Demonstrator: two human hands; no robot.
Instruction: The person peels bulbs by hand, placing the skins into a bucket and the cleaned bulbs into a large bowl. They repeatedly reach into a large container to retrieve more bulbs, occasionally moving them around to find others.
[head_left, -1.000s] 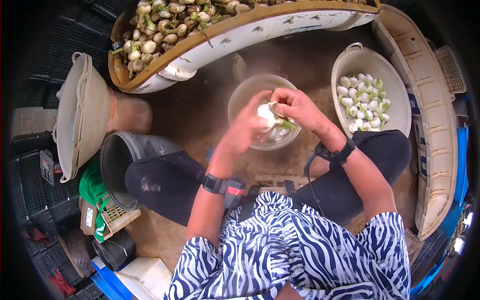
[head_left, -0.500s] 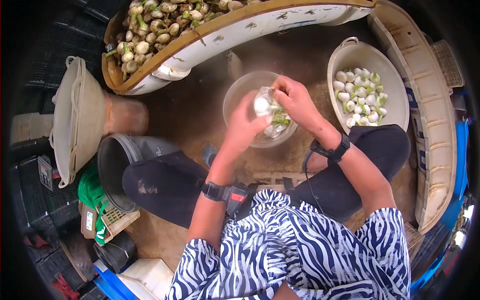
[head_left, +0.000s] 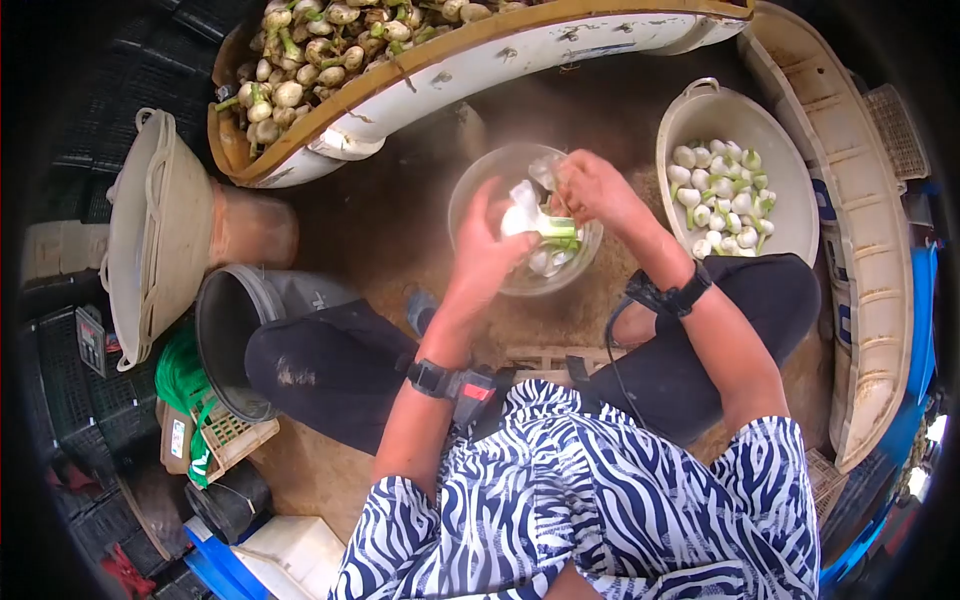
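Observation:
My left hand (head_left: 483,245) is closed around a white bulb with a thick green stalk (head_left: 556,229), which looks like fresh garlic or onion; the stalk points right. Just above and to the right, my right hand (head_left: 592,190) is closed in a pinch on a thin, translucent strip of peel (head_left: 545,172). A loose white flap of skin (head_left: 522,194) stands up from the bulb. Both hands are over a round, pale basin (head_left: 462,195), in which whitish peelings (head_left: 548,262) lie under the bulb.
Cleaned white bulbs (head_left: 722,195) lie in a pale tub (head_left: 682,110) at right. Unpeeled, soil-stained bulbs (head_left: 290,93) fill a long white trough (head_left: 440,80) ahead. A grey bucket (head_left: 240,340) and stacked pale tubs (head_left: 140,240) stand at left. A long beige container (head_left: 860,250) borders the right side.
My right hand has moved slightly up and right, away from the bulb, with peel in its fingers. The green stalk now shows plainly. My left hand stays nearly in place.

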